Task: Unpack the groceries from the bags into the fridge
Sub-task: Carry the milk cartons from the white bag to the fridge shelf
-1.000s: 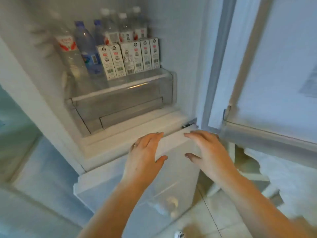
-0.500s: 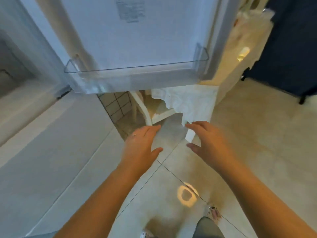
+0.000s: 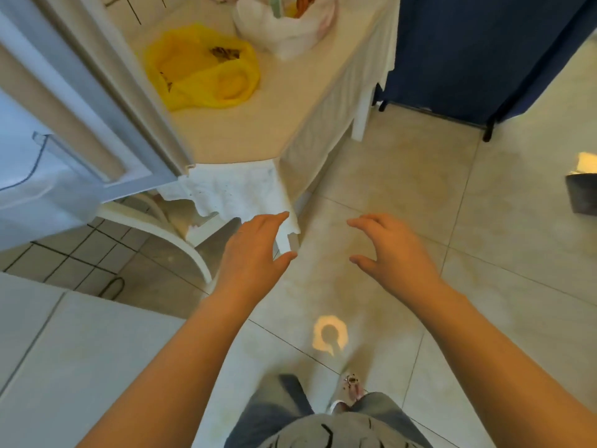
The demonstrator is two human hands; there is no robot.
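Note:
A yellow plastic bag (image 3: 202,67) lies slumped on the beige table (image 3: 265,124), and a white plastic bag (image 3: 284,27) with groceries stands behind it at the top edge. The open fridge door (image 3: 80,101) with its clear shelf fills the left side. My left hand (image 3: 252,253) and my right hand (image 3: 394,250) both hover over the floor, well short of the table, fingers relaxed and spread, holding nothing.
A white chair (image 3: 181,240) stands under the table's lace cloth (image 3: 235,192). A dark blue curtain (image 3: 484,50) on a black stand hangs at the upper right. A white fridge drawer front (image 3: 80,367) is at lower left. Tiled floor lies ahead.
My view has swung right, away from the fridge interior to the table with the bags. Both hands left the freezer drawer front and now hang in the air, empty.

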